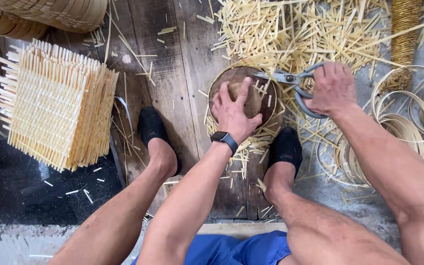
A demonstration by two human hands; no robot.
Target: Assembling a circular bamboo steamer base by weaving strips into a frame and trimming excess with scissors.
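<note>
Our left hand [234, 114] covers much of the round wooden block [266, 105], and our right hand [333, 88] hides the shears' [295, 86] upper handle loop. The stacked woven baskets [50, 14] and bamboo strip coils [418, 122] run off the picture's edges.

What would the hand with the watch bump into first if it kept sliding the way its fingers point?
The left hand already rests on the round wooden block. Its fingers point up the picture, so past the block's rim it would probably meet the pile of cut bamboo strips.
</note>
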